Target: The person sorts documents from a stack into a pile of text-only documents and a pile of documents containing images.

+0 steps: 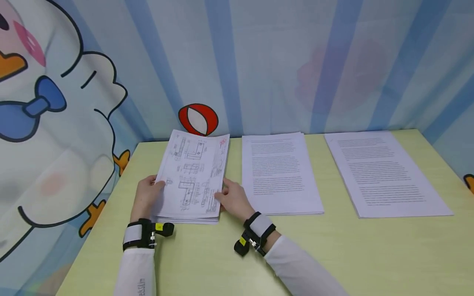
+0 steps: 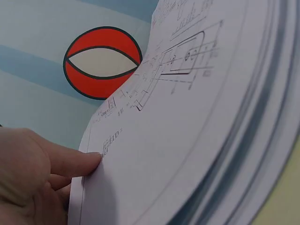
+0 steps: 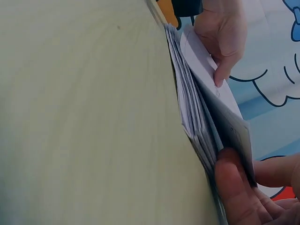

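A stack of paper sheets with technical drawings (image 1: pixel 194 172) lies at the left of the table. My left hand (image 1: pixel 146 195) grips its left edge, thumb on top of the page. At the right edge, my right hand (image 1: pixel 237 200) pinches the paper between thumb and fingers. From the right wrist, the upper sheets (image 3: pixel 234 129) bend up from the layered sheets below (image 3: pixel 185 86), with right-hand fingers (image 3: pixel 232 180) under them. In the left wrist view the top page (image 2: pixel 154 154) curves, and the left thumb (image 2: pixel 77 161) presses its margin.
To the right of the drawings lie a stack of printed text pages (image 1: pixel 277 164) and, farther right, another text stack (image 1: pixel 381 172). They rest on a pale yellow-green table (image 1: pixel 207 263). A striped blue curtain (image 1: pixel 266 65) with cartoon figures hangs behind the back edge.
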{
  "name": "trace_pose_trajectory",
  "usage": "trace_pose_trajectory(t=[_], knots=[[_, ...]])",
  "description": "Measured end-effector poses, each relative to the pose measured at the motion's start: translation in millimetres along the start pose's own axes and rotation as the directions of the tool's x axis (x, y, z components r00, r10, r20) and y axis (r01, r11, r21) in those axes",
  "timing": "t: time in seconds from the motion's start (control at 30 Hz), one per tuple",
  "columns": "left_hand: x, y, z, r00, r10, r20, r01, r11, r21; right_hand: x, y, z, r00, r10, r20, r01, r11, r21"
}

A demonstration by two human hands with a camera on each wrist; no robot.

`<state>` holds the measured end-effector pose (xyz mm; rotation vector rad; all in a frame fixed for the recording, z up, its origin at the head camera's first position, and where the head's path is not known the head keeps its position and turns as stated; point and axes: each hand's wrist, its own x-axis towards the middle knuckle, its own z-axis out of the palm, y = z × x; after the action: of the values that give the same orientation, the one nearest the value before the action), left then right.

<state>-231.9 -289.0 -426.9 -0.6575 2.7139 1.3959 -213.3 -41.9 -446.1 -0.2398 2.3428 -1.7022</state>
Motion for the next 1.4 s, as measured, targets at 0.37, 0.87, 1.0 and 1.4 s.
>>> trace_pose_trajectory(t=[0.37,0.87,1.0,1.4], knots=[[-0.1,-4.0,-4.4,0.999,-0.024,-0.047,0.022,0.999,-0.04,-2.5,0.0,2.2,1.0,-0.019,0.013,0.021,0.989,-0.147],[43.2,-37.3,1.4,0.993,-0.119,0.023,0.117,0.99,0.073,-9.1,-7.6,-5.1,0.999,-0.027,-0.042,0.013,0.952,-0.305],[52.0,-41.9,3.0,0.994,-0.103,0.027,0.1,0.991,0.093,-10.9,-12.3,-10.8,0.999,-0.03,-0.028,0.02,0.952,-0.306],[53.5,-15.6,31.1,0.956,0.27,-0.115,-0.277,0.96,-0.05,-15.8,-18.2,-70.6,1.0,-0.03,0.0,0.03,0.988,-0.155]])
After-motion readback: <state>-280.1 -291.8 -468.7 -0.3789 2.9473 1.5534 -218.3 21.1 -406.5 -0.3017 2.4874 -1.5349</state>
